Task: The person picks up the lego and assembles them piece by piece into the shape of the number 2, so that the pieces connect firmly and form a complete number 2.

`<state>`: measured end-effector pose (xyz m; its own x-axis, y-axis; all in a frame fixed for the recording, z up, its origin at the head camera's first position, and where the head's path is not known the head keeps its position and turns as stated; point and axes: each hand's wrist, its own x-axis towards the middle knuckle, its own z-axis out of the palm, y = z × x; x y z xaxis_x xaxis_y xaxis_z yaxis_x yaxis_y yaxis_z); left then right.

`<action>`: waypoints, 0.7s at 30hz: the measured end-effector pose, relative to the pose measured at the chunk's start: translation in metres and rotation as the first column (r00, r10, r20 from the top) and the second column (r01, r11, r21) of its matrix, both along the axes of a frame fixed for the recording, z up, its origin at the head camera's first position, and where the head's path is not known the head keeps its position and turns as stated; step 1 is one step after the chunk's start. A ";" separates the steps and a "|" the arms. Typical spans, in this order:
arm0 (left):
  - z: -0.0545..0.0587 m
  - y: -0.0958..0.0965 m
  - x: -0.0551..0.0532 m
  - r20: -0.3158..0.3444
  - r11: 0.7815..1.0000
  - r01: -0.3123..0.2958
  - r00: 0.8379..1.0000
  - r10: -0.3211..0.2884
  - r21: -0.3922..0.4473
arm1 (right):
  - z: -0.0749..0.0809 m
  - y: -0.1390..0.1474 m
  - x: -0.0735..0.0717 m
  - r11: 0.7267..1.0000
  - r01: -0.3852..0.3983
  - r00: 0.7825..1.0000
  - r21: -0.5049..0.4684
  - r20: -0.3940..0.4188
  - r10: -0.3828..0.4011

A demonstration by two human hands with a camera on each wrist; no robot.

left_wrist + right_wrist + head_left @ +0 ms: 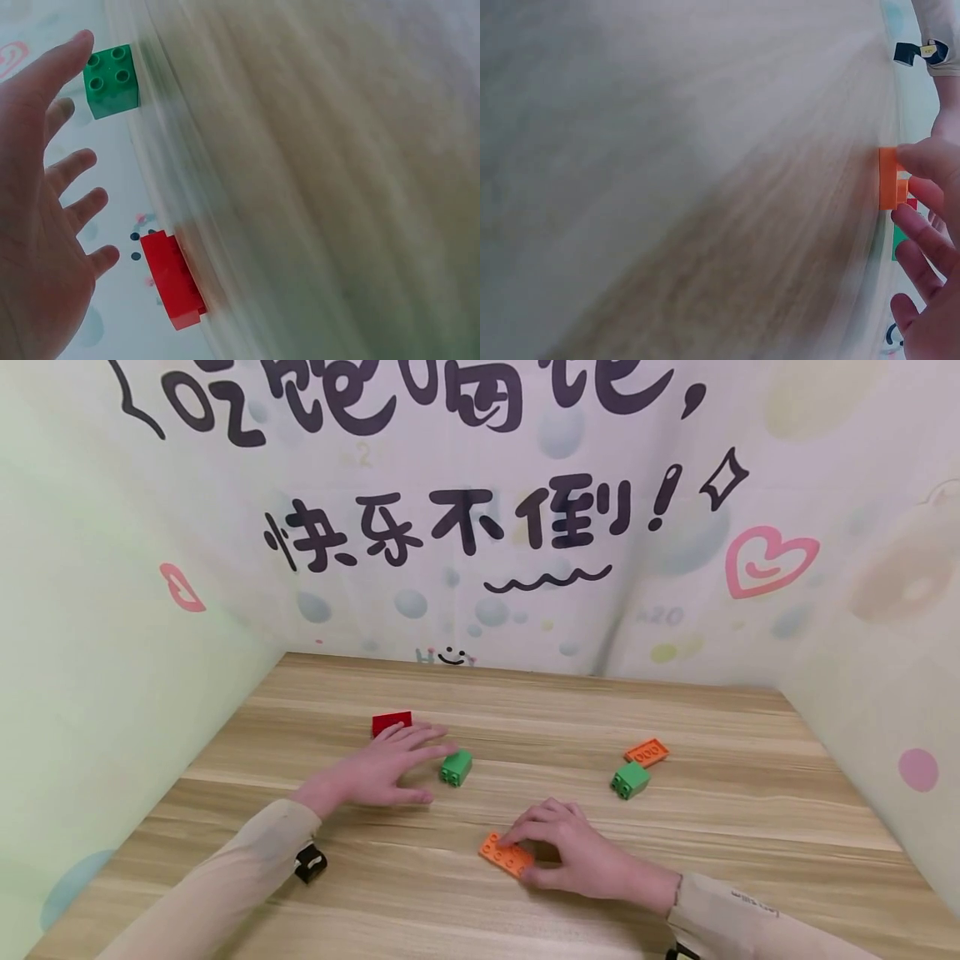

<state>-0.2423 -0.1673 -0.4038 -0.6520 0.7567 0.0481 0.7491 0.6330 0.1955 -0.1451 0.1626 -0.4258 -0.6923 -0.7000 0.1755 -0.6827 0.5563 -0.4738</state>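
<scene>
Pinching right hand: its thumb and finger held the front orange brick on the table, covering part of it.
Left hand: its fingers were spread loose; I could not tell if one touched the middle green block.
Red brick: partly hidden by that hand in the head view.
Back orange brick: one corner hid behind the other green block.

The right hand pinches an orange studded toy brick; a green brick sits beside the left hand, a red brick beyond.
</scene>
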 end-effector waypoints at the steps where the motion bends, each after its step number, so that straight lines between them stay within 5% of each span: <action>1: 0.000 0.001 0.000 0.003 1.000 0.002 1.000 -0.002 0.003 | 0.000 0.000 0.000 1.000 -0.002 1.000 -0.004 -0.006 0.002; 21: -0.004 0.015 -0.003 0.044 0.998 0.043 0.998 -0.045 0.055 | -0.003 0.006 -0.002 0.999 0.048 0.999 -0.023 0.001 -0.048</action>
<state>-0.2452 -0.1524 -0.4082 -0.6207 0.7817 0.0612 0.7655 0.5872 0.2630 -0.1467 0.1688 -0.4285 -0.7251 -0.6616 0.1909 -0.6550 0.5772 -0.4876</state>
